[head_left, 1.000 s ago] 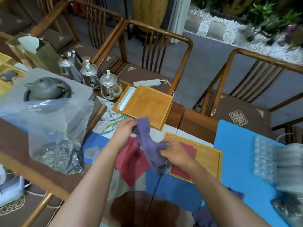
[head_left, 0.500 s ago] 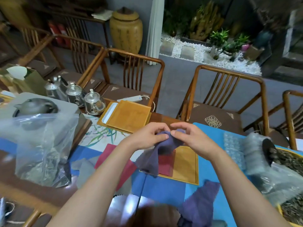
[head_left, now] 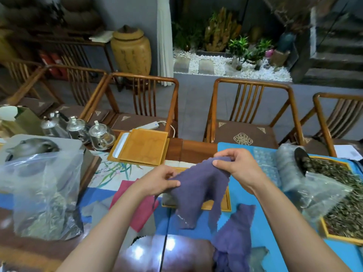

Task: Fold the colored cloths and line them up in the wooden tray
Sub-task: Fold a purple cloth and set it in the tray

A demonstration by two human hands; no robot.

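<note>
Purple knit cloth (head_left: 193, 190) pinched at both top corners, left hand (head_left: 159, 182) and right hand (head_left: 234, 163) fingers clamped on it, hanging above shallow wooden tray (head_left: 225, 206) on bench.

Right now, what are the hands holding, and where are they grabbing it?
Both hands hold one purple cloth by its top edge: the left hand pinches one corner, the right hand the other.
</note>
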